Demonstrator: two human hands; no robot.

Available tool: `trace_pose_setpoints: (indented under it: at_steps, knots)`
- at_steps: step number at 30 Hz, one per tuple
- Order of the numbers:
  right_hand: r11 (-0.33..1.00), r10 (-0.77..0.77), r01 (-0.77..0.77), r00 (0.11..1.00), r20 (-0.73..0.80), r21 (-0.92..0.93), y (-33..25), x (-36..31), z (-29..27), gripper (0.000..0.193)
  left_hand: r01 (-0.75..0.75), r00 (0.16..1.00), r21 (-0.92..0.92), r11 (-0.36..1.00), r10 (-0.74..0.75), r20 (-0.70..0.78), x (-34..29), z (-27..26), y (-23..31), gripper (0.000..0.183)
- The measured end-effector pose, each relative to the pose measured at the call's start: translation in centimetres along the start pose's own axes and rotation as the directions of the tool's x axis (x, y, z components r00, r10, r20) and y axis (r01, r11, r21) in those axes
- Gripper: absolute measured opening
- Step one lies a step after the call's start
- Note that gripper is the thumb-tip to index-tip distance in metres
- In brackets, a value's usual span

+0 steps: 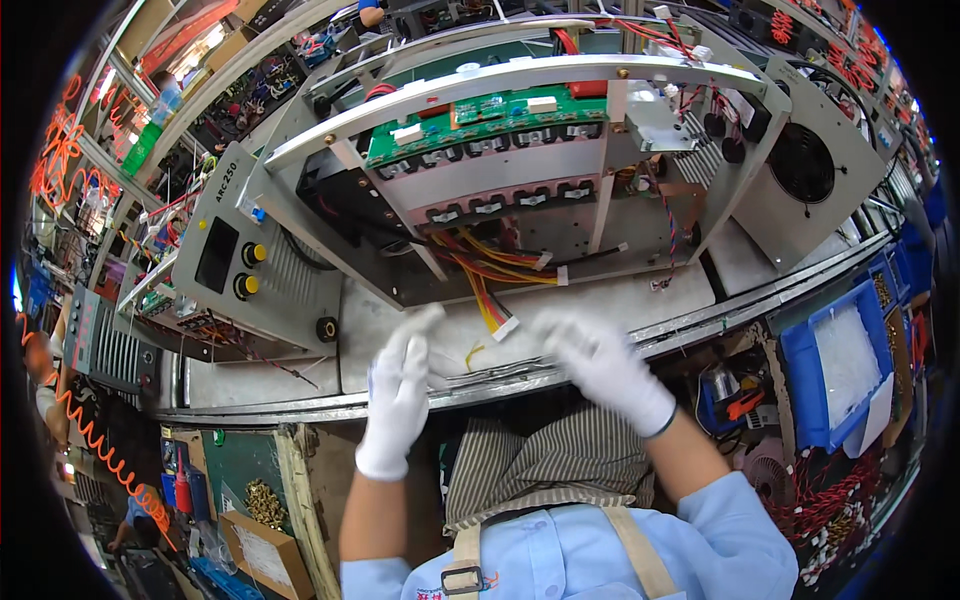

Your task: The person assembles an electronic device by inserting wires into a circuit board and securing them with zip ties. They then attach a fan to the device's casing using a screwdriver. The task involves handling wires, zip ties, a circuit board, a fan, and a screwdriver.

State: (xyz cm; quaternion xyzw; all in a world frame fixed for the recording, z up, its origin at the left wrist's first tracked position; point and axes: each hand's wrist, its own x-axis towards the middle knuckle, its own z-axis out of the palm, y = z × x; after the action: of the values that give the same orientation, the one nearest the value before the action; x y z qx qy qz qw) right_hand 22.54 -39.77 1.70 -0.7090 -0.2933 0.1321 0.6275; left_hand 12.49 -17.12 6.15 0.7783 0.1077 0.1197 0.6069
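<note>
My left hand [400, 390], in a white glove, is held at the near edge of the bench with its fingers stretched out and nothing visible in them. My right hand [598, 365], also gloved, hovers beside a white wire connector [507, 328]; motion smears its fingertips. The connector ends a bundle of yellow, red and black wires [484, 296] hanging out of an open metal machine chassis [640, 275]. Inside the chassis is a green circuit board [490, 128] above rows of black components. A small yellow wire piece [474, 354] lies between my hands.
A grey machine panel with yellow knobs [250, 255] stands left of the chassis, and a panel with a round fan [802, 165] stands right. A blue bin [800, 360] holds clear plastic at the right. Lower left is a cardboard box [290, 575]. An orange coiled hose [100, 455] hangs far left.
</note>
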Motion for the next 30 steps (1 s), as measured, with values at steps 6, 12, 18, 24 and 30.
trace_pose_setpoints:
  at_steps: [6,12,18,24,30]
  knots:
    - [0.325,-0.106,-0.060,0.989,-0.099,-0.944,4.7,5.5,-8.3,0.041,-0.372,0.912,0.919,0.127,0.234,0.337,8.8,0.6,2.0,0.046]
    - [0.385,0.012,-0.018,1.000,-0.014,-0.923,2.0,5.0,-9.2,0.030,-0.522,0.843,0.846,0.105,0.212,0.494,7.4,-1.3,1.4,0.021]
    - [0.690,-0.337,0.310,0.937,0.089,-0.654,-5.0,3.0,-6.1,0.017,-0.657,0.753,0.469,0.590,0.484,0.446,0.9,-6.7,6.7,0.025]
    - [0.988,-0.153,0.154,0.987,-0.040,0.024,-15.1,3.8,-2.7,0.021,-0.705,0.684,0.662,0.253,0.489,0.542,-5.5,-7.9,13.8,0.038]
    - [0.847,-0.468,0.521,0.825,-0.316,0.104,-20.1,8.8,-1.6,0.031,-0.504,0.823,0.367,0.782,0.563,-0.071,-3.7,-9.8,9.7,0.048]
